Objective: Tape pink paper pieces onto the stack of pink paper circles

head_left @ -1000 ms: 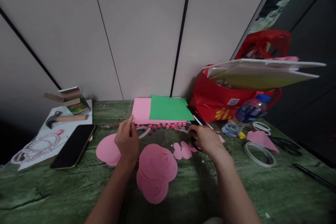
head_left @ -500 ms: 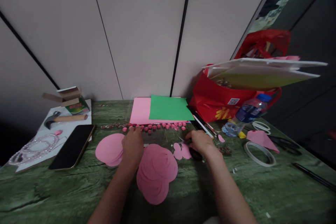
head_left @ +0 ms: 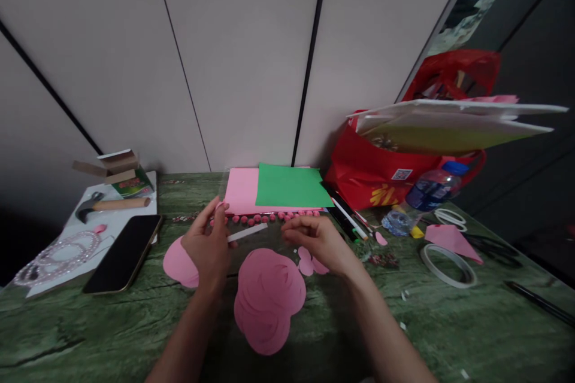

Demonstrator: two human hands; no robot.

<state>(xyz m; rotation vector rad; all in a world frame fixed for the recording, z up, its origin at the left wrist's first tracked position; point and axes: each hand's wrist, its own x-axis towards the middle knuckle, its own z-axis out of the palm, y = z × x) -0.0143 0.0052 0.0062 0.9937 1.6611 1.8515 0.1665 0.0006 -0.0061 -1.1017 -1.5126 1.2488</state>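
My left hand [head_left: 207,246] is raised over the green table [head_left: 90,323] and pinches one end of a short white strip [head_left: 248,232], which points right. My right hand [head_left: 314,240] hovers close to the strip's free end with its fingers curled; nothing shows in them. Below both hands lies a stack of pink paper discs cut into spirals [head_left: 268,294]. Another pink disc [head_left: 178,263] is partly hidden behind my left hand. Small pink petal shapes [head_left: 309,263] lie under my right hand. A row of pink pompoms [head_left: 269,216] runs along the edge of pink paper [head_left: 239,190] and green paper [head_left: 291,187].
At left lie a black phone [head_left: 124,244], a hammer [head_left: 108,206], beads [head_left: 54,251] and a small box [head_left: 121,171]. At right stand a red bag [head_left: 381,175], a water bottle [head_left: 422,196], a tape roll [head_left: 445,263], pens [head_left: 349,216] and black scissors [head_left: 494,248].
My left hand has lifted from the table with the white strip. My right hand has left the dark object by the petals and moved up and left toward the strip.
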